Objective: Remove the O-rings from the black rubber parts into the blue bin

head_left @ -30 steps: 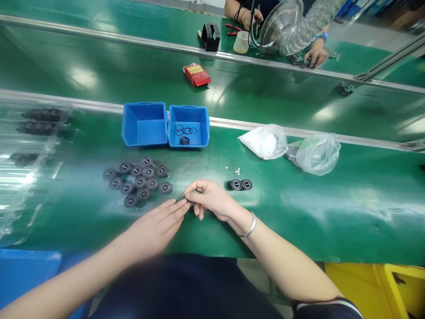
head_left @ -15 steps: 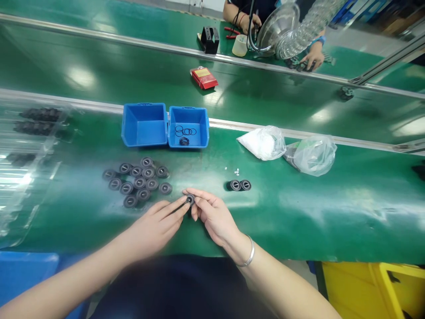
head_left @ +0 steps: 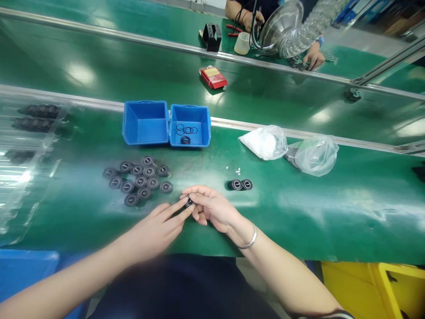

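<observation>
Between my two hands is a small black round part, mostly covered by fingers. My left hand pinches it from the left with its fingertips. My right hand, a silver bangle on its wrist, closes on it from the right, thumb on top. To the left stands a group of similar black round parts, each with a light slot mark on top. Two more black parts stand side by side to the right, with several tiny white pieces just behind them.
Two blue bins stand behind; the right bin holds thin black rings. A bag of white material and another clear bag lie at right. Clear plastic trays sit at left. Across the rail, a co-worker's hand works.
My right thumb has shifted over the top of the black part, hiding more of it. The part stays between both hands. The view has moved slightly.
</observation>
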The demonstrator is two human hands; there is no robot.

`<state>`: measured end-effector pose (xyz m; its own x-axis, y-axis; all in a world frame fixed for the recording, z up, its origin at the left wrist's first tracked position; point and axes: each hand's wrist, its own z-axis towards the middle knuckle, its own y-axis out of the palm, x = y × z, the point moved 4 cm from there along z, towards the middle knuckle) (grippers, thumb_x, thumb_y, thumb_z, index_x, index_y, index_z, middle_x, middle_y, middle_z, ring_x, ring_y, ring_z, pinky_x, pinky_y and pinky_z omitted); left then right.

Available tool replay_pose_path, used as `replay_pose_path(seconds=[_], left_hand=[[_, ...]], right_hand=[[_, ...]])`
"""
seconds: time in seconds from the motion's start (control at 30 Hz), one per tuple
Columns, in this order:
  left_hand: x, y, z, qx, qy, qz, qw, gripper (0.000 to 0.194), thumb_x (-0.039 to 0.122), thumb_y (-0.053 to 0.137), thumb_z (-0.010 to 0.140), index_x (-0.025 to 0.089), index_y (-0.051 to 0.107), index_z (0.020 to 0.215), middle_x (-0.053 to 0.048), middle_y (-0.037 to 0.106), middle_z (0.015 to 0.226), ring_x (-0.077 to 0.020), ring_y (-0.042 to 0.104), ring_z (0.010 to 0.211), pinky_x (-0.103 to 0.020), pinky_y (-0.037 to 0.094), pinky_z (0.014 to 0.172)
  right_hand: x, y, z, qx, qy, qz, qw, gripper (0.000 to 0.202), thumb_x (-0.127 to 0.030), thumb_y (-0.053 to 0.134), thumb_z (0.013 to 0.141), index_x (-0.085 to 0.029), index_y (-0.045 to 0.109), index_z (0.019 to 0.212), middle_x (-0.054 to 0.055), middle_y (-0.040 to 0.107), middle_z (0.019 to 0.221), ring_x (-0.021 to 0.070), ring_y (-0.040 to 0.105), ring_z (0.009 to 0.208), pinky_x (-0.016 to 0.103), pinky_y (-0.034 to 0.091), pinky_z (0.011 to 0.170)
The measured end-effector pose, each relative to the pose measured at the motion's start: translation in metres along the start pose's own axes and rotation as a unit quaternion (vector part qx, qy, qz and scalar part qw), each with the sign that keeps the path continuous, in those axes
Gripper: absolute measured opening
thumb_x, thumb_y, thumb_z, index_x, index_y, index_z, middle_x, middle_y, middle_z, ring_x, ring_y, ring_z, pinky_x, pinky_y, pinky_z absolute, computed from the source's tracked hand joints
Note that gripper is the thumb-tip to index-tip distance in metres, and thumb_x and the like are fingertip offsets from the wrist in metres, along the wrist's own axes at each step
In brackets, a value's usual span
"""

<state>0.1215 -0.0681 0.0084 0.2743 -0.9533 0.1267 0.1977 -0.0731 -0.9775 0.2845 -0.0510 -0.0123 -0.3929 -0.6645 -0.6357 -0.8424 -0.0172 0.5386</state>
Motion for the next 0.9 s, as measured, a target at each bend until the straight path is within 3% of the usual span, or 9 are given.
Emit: replay_pose_path(seconds=[0.23, 0.4, 0.63, 0.8, 0.9], left_hand=[[0.001, 0.000, 0.000, -0.009, 0.004, -0.001, 1.000, 0.027, 0.009, 0.044, 0.091, 0.013, 0.069, 0.100, -0.012, 0.055, 0.143, -0.0327, 0.036, 0.140, -0.042, 0.039, 0.101], [0.002, -0.001, -0.002, 0.000, 0.002, -0.006, 1.000, 0.028, 0.006, 0.044, 0.090, 0.013, 0.069, 0.099, -0.011, 0.056, 0.142, -0.0320, 0.034, 0.141, -0.041, 0.037, 0.102], [0.010, 0.002, -0.001, 0.035, -0.033, 0.000, 0.999, 0.027, 0.007, 0.043, 0.091, 0.011, 0.068, 0.101, -0.014, 0.054, 0.143, -0.0332, 0.038, 0.139, -0.042, 0.035, 0.101], [0.001, -0.002, -0.004, 0.033, -0.014, -0.007, 0.999, 0.029, 0.009, 0.040, 0.096, 0.011, 0.067, 0.107, -0.015, 0.053, 0.144, -0.0304, 0.035, 0.142, -0.042, 0.034, 0.103], [-0.006, -0.003, -0.008, 0.026, 0.014, -0.016, 0.999, 0.032, 0.006, 0.038, 0.095, 0.011, 0.067, 0.108, -0.013, 0.053, 0.144, -0.0297, 0.033, 0.143, -0.043, 0.032, 0.105]], right_hand=[[-0.003, 0.001, 0.003, 0.018, 0.032, -0.019, 0.999, 0.024, -0.030, 0.068, 0.084, -0.019, 0.062, 0.105, -0.003, 0.062, 0.066, 0.0089, 0.055, 0.041, 0.014, 0.037, 0.028], [0.000, 0.002, 0.004, 0.036, -0.004, -0.021, 0.999, 0.022, -0.028, 0.067, 0.085, -0.019, 0.059, 0.103, -0.002, 0.065, 0.071, 0.0071, 0.054, 0.038, 0.013, 0.036, 0.027], [0.004, 0.001, -0.001, -0.007, -0.032, 0.015, 0.999, 0.023, -0.035, 0.062, 0.092, -0.019, 0.059, 0.107, 0.006, 0.070, 0.099, 0.0090, 0.062, 0.048, 0.019, 0.048, 0.037], [0.004, 0.000, 0.000, 0.006, -0.050, 0.002, 0.999, 0.027, -0.034, 0.073, 0.084, -0.018, 0.058, 0.100, 0.000, 0.068, 0.088, 0.0031, 0.048, 0.035, 0.015, 0.037, 0.029], [0.004, -0.001, 0.000, -0.003, -0.025, 0.001, 1.000, 0.030, -0.036, 0.073, 0.084, -0.019, 0.057, 0.103, -0.002, 0.065, 0.080, 0.0067, 0.055, 0.040, 0.015, 0.041, 0.030]])
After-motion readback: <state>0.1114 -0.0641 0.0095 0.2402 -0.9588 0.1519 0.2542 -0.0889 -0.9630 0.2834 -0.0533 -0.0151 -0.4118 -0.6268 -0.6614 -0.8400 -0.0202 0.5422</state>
